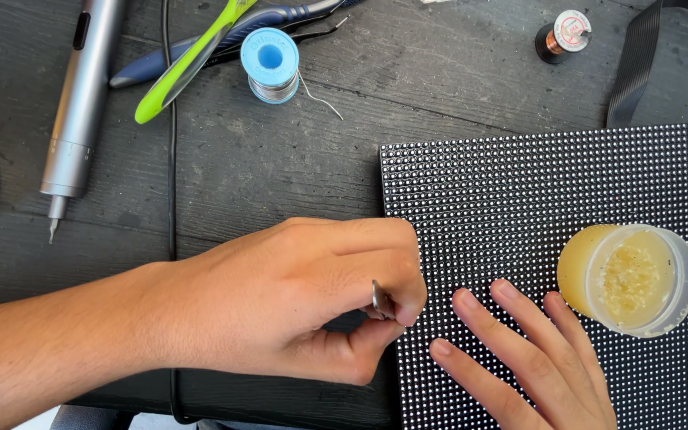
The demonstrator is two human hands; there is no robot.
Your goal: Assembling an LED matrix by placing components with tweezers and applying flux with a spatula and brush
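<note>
Meanwhile, left hand (304, 299) pinches tweezers (379, 299) — right hand (531, 358) steadies LED panel (535, 191).

My left hand (312, 302) pinches a small metal tool (378, 298) at the edge of the dotted black panel (535, 191); my right hand (527, 358) lies flat on it, beside a yellow jar (627, 279).

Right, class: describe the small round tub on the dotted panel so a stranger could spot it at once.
Find the black dotted panel on the dark wooden table. Near its right edge, beside the fingers of the right hand, lies a small clear tub. It alone holds a yellowish paste; the blue-capped wire spool sits off the panel.
</note>
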